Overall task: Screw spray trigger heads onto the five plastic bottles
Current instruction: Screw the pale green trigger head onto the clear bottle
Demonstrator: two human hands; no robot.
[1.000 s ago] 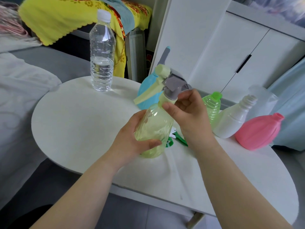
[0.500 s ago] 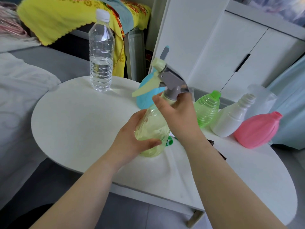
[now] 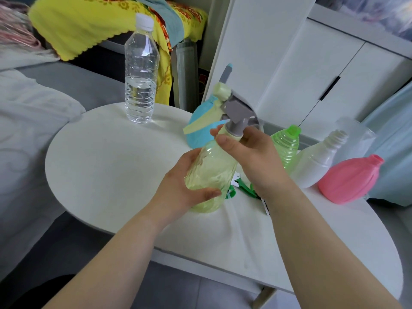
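Grips tilted yellow-green bottle in curled left hand to steady it, pinches trigger head collar in right hand for twisting on.

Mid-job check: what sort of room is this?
Probably a home bedroom: bedding left of the small white table, a white wardrobe behind it, and a yellow blanket draped at the back.
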